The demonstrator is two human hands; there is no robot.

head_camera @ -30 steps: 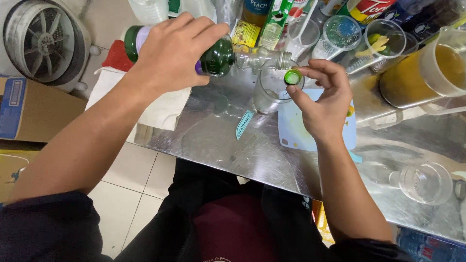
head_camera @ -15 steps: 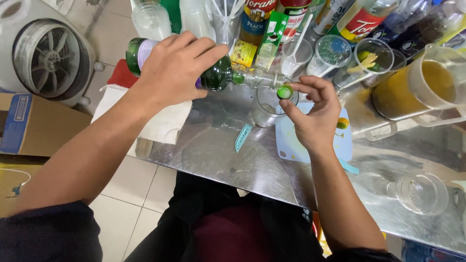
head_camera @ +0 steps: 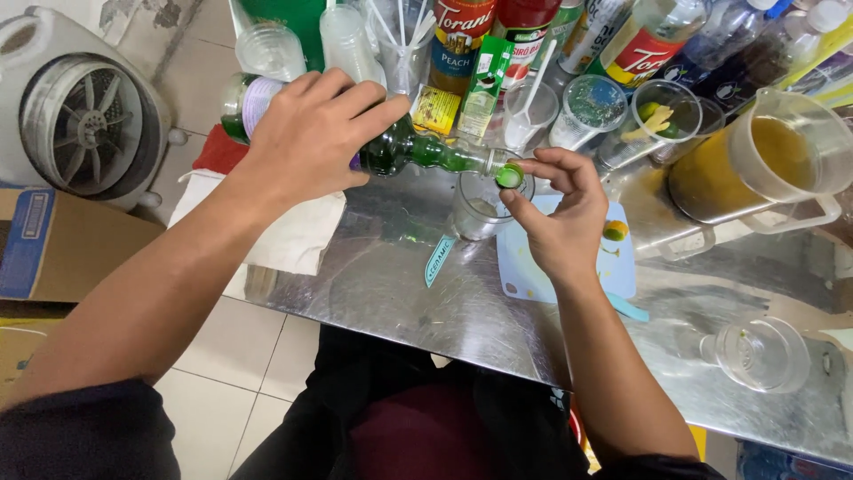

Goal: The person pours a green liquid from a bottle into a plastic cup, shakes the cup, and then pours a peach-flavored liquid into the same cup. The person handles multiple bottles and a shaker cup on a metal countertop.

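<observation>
Green syrup bottle [head_camera: 418, 151] tipped sideways – mouth over clear glass [head_camera: 478, 209]; green cap [head_camera: 509, 175] alongside.

Beside the clear glass [head_camera: 480, 206], the tipped bottle [head_camera: 404, 151] is dark green with a purple label, its cap [head_camera: 509, 175] bright green; behind the glass, a pitcher [head_camera: 755, 160] holds amber liquid; under it, silver tabletop [head_camera: 391, 284].
</observation>
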